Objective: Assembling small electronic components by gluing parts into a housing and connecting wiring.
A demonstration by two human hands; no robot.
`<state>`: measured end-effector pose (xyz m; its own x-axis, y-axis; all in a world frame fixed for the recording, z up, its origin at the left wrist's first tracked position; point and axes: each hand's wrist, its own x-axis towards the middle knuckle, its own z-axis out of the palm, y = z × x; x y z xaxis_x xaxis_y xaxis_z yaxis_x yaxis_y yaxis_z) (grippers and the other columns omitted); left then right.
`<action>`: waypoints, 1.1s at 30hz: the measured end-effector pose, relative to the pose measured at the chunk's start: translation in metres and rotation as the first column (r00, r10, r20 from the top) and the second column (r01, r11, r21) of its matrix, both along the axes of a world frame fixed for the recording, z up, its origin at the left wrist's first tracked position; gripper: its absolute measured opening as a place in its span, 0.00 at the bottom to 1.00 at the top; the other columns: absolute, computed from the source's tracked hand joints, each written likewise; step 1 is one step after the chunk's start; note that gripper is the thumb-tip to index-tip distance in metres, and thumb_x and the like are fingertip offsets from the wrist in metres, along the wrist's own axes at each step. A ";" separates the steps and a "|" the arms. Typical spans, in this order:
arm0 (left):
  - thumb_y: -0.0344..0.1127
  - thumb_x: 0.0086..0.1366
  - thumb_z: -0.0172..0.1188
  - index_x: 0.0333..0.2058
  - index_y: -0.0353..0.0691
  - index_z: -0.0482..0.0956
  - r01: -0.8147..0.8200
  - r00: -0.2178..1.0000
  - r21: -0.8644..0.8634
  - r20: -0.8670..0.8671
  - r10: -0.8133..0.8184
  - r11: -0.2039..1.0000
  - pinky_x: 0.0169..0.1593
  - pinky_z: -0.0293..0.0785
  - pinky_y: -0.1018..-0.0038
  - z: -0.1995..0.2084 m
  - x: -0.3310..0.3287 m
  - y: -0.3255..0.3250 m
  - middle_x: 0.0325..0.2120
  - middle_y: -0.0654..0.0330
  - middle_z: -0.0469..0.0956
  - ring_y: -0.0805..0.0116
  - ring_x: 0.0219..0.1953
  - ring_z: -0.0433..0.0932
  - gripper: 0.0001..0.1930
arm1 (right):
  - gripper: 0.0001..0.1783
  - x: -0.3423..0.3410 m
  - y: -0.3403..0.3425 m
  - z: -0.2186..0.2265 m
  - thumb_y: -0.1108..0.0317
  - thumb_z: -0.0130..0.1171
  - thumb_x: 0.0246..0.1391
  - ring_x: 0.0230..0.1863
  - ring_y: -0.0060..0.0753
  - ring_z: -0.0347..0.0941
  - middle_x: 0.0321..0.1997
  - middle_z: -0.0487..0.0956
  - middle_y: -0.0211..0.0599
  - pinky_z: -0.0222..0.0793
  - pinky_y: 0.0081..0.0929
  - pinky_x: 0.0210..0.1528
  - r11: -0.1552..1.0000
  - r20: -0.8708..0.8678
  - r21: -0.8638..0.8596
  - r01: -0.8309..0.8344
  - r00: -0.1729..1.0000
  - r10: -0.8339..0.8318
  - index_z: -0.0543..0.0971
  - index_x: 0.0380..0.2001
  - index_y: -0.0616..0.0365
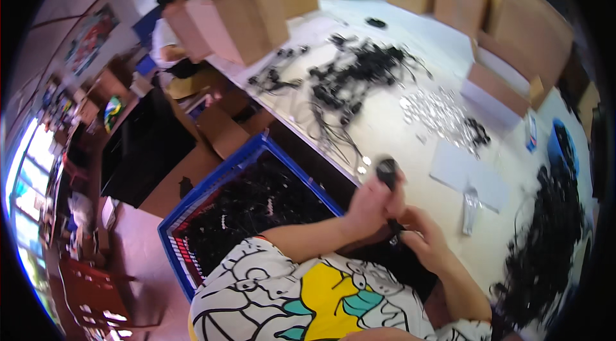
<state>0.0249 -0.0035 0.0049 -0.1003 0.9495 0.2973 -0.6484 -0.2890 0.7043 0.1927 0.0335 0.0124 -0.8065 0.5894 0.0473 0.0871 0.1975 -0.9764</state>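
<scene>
One dark rod-shaped piece (pixel 387 171) by tabletop's (pixel 494 238) near edge — long axis seemingly near to far. Your left hand (pixel 373 207) nearer far end, fingers clamped round it; right hand (pixel 425 241) at near end — can't tell whether fingers grip.

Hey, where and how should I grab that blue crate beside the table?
Grip the blue crate by its left rim, probably best with fingers coming down from above: that raised edge is uncovered, while the left forearm overlaps the near right part.
</scene>
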 end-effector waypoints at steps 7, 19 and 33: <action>0.56 0.57 0.50 0.41 0.44 0.62 0.000 0.997 0.025 0.075 -0.002 1.000 0.20 0.51 0.82 0.007 -0.003 0.005 0.14 0.71 0.57 0.81 0.15 0.54 0.23 | 0.16 -0.005 -0.008 -0.024 0.57 0.47 0.54 0.32 0.48 0.68 0.26 0.70 0.50 0.63 0.35 0.34 0.981 0.290 0.072 -0.181 0.945 0.153 0.69 0.31 0.63; 0.32 0.58 0.47 0.42 0.39 0.65 -0.037 0.996 -0.051 -0.085 0.032 0.998 0.23 0.57 0.84 -0.010 -0.028 0.011 0.19 0.67 0.64 0.81 0.19 0.60 0.12 | 0.11 0.027 0.134 0.026 0.73 0.53 0.48 0.39 0.31 0.71 0.37 0.75 0.41 0.66 0.25 0.43 0.810 0.030 0.415 0.413 0.884 -0.466 0.73 0.36 0.66; 0.49 0.60 0.50 0.49 0.37 0.63 0.116 0.946 0.000 -0.306 -0.111 0.993 0.25 0.51 0.84 -0.002 -0.042 -0.003 0.19 0.68 0.62 0.81 0.20 0.55 0.25 | 0.10 0.073 0.281 -0.044 0.74 0.55 0.40 0.38 0.47 0.69 0.35 0.73 0.45 0.63 0.33 0.41 0.472 0.133 0.818 0.330 0.689 -0.712 0.75 0.30 0.62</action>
<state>-0.0170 -0.0062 0.0031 0.1058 0.9436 0.3137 -0.4327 -0.2403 0.8689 0.2659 0.3145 -0.0315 -0.3922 0.8279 0.4009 0.7549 0.5387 -0.3739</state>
